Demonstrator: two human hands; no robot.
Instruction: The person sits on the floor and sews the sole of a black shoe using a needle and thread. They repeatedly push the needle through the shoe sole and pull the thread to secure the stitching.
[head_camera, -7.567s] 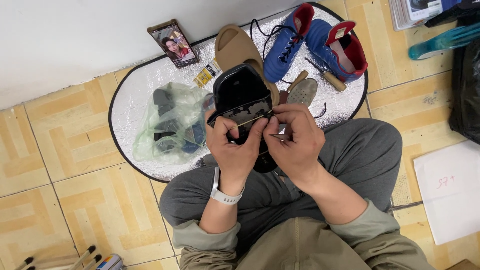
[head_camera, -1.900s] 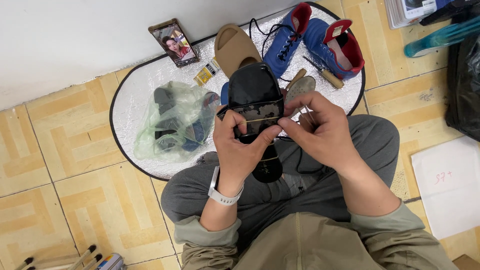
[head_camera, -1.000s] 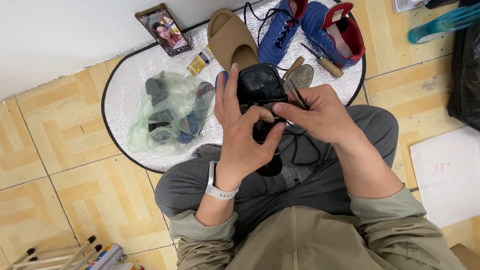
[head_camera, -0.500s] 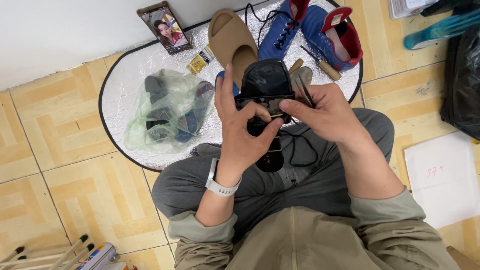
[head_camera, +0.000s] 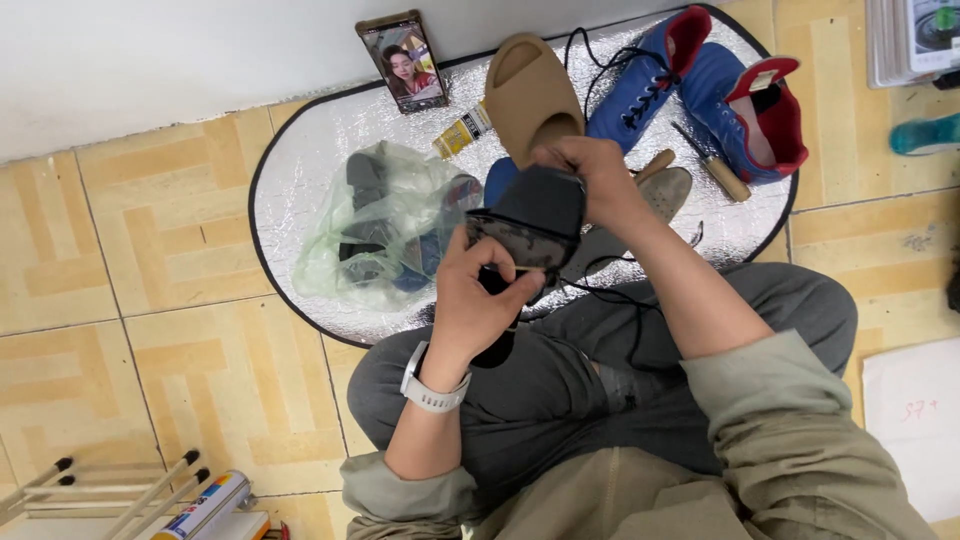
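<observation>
I sit cross-legged on a tiled floor and hold a black shoe (head_camera: 530, 215) over my lap. My left hand (head_camera: 480, 300) grips the shoe from below, thumb across its near edge. My right hand (head_camera: 590, 175) is closed on the shoe's far end, fingers pinched at its top. A thin black thread (head_camera: 610, 295) hangs from the shoe across my lap. What the right fingers pinch is too small to tell.
A silver oval mat (head_camera: 310, 170) lies ahead with a phone (head_camera: 403, 62), a yellow glue tube (head_camera: 460, 130), a tan slide sandal (head_camera: 530, 90), two blue boots (head_camera: 700, 85), a wooden-handled awl (head_camera: 712, 165) and a plastic bag (head_camera: 385, 225) of items. Paper (head_camera: 915, 420) lies at right.
My right hand has moved up from beside the shoe to its far end, and the shoe has tilted. The view has shifted slightly.
</observation>
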